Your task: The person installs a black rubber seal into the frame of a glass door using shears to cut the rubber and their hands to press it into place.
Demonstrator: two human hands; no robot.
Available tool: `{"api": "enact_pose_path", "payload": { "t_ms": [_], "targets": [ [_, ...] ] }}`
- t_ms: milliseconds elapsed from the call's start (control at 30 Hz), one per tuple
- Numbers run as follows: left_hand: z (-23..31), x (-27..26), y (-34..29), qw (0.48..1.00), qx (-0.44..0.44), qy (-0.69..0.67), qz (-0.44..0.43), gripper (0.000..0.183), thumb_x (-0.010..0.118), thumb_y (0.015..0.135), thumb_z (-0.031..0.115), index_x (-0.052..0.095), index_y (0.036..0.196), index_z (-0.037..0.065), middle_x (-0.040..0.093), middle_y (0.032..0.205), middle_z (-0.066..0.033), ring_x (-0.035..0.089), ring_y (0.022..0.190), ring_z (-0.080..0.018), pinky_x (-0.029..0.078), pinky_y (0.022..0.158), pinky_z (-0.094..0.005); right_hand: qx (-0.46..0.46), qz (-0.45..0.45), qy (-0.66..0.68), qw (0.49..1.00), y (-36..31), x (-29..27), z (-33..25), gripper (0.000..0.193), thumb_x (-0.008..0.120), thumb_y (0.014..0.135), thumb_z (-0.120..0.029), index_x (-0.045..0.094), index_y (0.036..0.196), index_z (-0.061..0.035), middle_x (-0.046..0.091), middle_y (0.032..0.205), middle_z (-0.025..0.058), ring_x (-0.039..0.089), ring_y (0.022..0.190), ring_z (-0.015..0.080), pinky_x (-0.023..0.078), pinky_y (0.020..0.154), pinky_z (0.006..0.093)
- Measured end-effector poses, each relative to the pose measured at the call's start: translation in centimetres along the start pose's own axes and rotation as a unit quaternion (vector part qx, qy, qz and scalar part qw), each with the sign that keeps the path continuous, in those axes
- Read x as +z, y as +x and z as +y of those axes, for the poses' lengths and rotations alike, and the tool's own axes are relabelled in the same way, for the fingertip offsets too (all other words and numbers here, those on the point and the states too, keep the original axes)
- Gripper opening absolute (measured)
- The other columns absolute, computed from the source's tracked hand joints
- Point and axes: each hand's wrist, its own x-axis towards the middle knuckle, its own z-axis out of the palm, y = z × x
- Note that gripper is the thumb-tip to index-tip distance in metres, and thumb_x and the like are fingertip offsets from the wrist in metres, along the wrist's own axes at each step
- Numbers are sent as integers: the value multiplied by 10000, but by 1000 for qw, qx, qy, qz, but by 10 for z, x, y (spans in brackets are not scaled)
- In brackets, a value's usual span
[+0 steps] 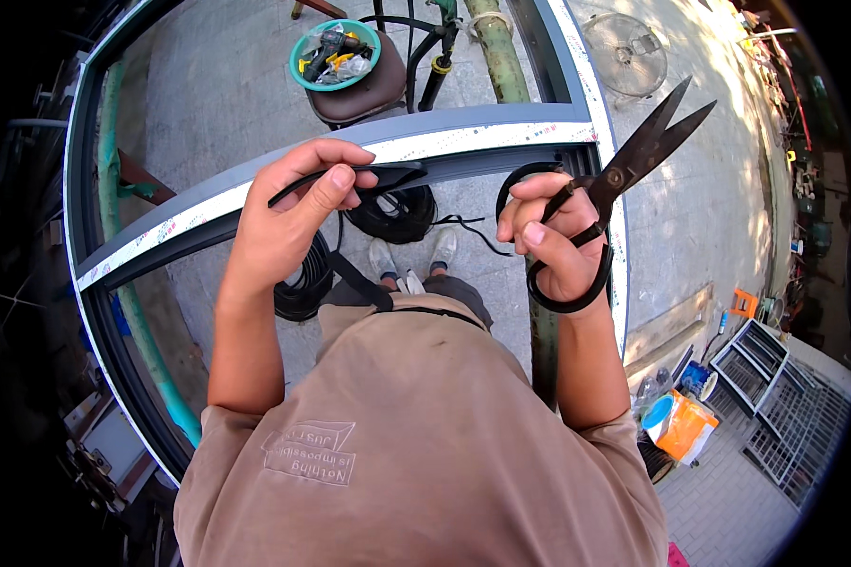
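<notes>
My left hand (288,217) pinches a black rubber strip (405,174) between thumb and fingers, its flat end pointing right, just in front of the frame's crossbar (350,145). In my right hand (563,236) is a pair of large dark scissors (626,172). My fingers are in its black loop handles, and the blades point up and right, slightly apart. The scissors are well away from the strip. Below my hands, a coil of black strip (392,215) lies on the floor by my shoes, with a second coil (304,288) to its left.
A grey metal frame with white printed film (613,94) surrounds me, resting on green pipes (501,61). Beyond the crossbar, a turquoise basin (375,66) of small parts sits on a brown stool (369,102). A fan (624,55) stands far right; metal grilles (804,430) lie lower right.
</notes>
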Motion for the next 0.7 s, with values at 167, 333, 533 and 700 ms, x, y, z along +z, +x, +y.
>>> {"api": "enact_pose_path", "payload": {
  "t_ms": [167, 333, 533, 700],
  "targets": [
    [-3, 22, 1, 999, -11, -31, -28, 305, 671, 1106, 164, 703, 1324, -47, 754, 1218, -118, 720, 1094, -159, 576, 941, -304, 4, 39, -31, 999, -6, -9, -9, 362, 678, 949, -54, 606, 1281, 71, 684, 868, 92, 667, 892, 190, 509, 839, 342],
    [-20, 51, 3, 1000, -16, -6, -22, 307, 702, 1085, 123, 698, 1340, -48, 745, 1256, -112, 732, 1161, -188, 590, 965, -317, 10, 110, -100, 989, -8, -10, -12, 290, 683, 1001, -95, 648, 1253, 45, 725, 898, 78, 667, 835, 144, 531, 810, 310],
    [-32, 102, 18, 991, 70, 114, -3, 332, 782, 975, 60, 729, 1297, -3, 798, 1170, -134, 771, 1019, -184, 617, 898, -337, 7, 182, -153, 971, -10, -18, -25, 258, 710, 1020, -109, 672, 1232, 32, 742, 896, 67, 691, 830, 129, 543, 767, 277],
    [-57, 131, 33, 972, 98, 211, -4, 423, 752, 969, 33, 672, 1384, 5, 747, 1305, -170, 757, 1125, -290, 635, 935, -366, 11, 235, -158, 959, -21, -33, -37, 237, 702, 1012, -93, 679, 1216, 26, 740, 914, 64, 688, 828, 128, 546, 775, 287]
  ]
}}
